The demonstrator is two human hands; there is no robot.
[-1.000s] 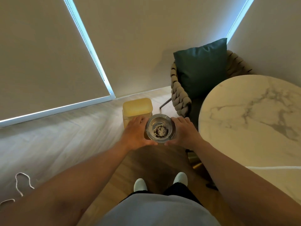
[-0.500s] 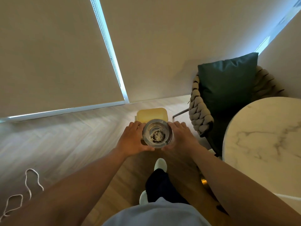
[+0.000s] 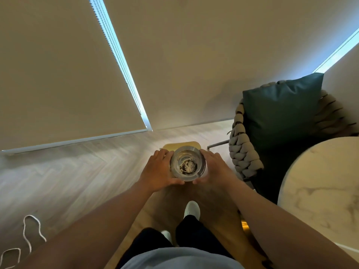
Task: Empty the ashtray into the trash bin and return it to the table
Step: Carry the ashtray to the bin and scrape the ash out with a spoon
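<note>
I hold a round glass ashtray [image 3: 187,163] upright between both hands, with dark ash and a pale patch lying in its bottom. My left hand [image 3: 159,170] grips its left side and my right hand [image 3: 210,166] grips its right side. Just beyond and below the ashtray stands the yellow trash bin [image 3: 180,146]; only the far part of its closed lid shows, the rest is hidden by the ashtray and my fingers. The round marble table [image 3: 322,177] is at the right edge.
A woven chair [image 3: 242,152] with a dark green cushion [image 3: 281,109] stands between the bin and the table. Roller blinds reach down to the wooden floor ahead. A white cord [image 3: 29,232] lies on the floor at the lower left. My feet are below the ashtray.
I have stepped closer to the bin, so the ashtray now covers most of its lid. The chair and table have shifted right in view. My grip on the ashtray is unchanged.
</note>
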